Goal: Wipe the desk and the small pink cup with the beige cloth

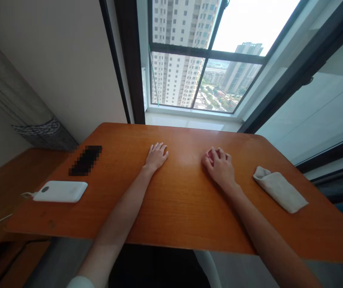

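My left hand (156, 156) lies palm down on the brown wooden table (171, 200), fingers stretched out and holding nothing. To the right, my right hand (220, 166) rests on the tabletop with its fingers curled over a small pinkish-red object (209, 154). Only a bit of that object shows between thumb and forefinger, so its kind is hidden. A folded off-white cloth (279, 189) lies to the right of my right hand, apart from it.
On the table's left side are a white power bank (60, 191) with a cable and a dark, pixelated object (85, 161). Beyond the far edge is a window (207, 56). A grey curtain (18, 92) hangs at the left.
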`<state>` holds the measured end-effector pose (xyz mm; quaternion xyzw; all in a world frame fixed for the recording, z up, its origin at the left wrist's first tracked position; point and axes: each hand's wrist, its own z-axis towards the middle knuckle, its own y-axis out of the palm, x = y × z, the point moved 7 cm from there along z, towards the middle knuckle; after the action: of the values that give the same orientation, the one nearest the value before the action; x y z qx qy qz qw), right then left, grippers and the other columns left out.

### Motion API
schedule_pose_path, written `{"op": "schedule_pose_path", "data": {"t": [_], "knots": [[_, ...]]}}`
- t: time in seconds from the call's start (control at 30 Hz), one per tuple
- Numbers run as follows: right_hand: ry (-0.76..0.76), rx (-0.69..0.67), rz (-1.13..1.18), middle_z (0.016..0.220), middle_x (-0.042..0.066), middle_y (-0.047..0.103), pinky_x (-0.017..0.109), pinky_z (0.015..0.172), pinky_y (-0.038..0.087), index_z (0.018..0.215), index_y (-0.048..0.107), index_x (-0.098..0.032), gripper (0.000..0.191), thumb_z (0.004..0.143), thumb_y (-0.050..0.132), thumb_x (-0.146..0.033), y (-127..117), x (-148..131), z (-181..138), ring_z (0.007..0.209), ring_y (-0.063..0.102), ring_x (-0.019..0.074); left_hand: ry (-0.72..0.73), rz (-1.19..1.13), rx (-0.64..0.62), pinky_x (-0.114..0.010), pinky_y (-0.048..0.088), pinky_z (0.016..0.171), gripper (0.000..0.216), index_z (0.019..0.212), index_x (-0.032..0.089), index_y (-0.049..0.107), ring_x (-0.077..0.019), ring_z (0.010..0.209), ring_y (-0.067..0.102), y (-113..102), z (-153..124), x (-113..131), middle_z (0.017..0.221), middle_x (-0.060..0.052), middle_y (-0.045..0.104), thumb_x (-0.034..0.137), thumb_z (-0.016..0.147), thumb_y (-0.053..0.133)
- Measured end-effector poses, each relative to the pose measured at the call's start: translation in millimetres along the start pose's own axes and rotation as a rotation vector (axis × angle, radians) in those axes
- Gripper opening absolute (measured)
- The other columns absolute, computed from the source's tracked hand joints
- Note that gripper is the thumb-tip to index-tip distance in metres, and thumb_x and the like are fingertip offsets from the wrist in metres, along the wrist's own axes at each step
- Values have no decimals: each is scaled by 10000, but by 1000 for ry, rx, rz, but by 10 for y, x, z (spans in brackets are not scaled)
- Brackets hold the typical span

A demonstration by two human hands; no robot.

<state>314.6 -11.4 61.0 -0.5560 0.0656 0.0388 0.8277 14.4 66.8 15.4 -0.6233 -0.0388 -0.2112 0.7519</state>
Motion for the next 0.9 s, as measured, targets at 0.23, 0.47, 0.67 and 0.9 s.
{"op": "schedule_pose_path", "data": {"t": [0.23,0.47,0.67,0.9], "knots": [[-371,-58,162,1705,145,517,558,1253,510,1669,530,-234,630,1106,462,-510,-65,-1186,-534,1511,471,401,3,4,9,-532,282,1413,493,1556,230,608,-316,1645,436,-17,-12,6,1721,-98,538,394,1115,459],[-438,-108,342,1781,128,439,567,1346,416,1693,483,-247,629,1128,439,-517,-80,-1152,-484,1612,439,348,4,0,18,-536,290,1409,489,1550,222,613,-319,1638,442,-33,-20,22,1714,-105,543,377,1112,462],[-210,100,199,1830,143,352,545,1404,302,1701,453,-203,668,1125,315,-512,-438,50,-220,1714,312,302,3,-2,10,-543,287,1411,488,1549,238,615,-322,1644,436,-5,-4,0,1723,-101,534,393,1111,468],[475,-57,-58,1734,250,486,890,1224,304,1661,543,-218,818,1016,260,-635,-327,2554,-589,1661,358,520,2,-7,7,-538,274,1417,499,1555,226,612,-325,1650,429,13,8,-9,1725,-108,530,398,1111,463]]}}
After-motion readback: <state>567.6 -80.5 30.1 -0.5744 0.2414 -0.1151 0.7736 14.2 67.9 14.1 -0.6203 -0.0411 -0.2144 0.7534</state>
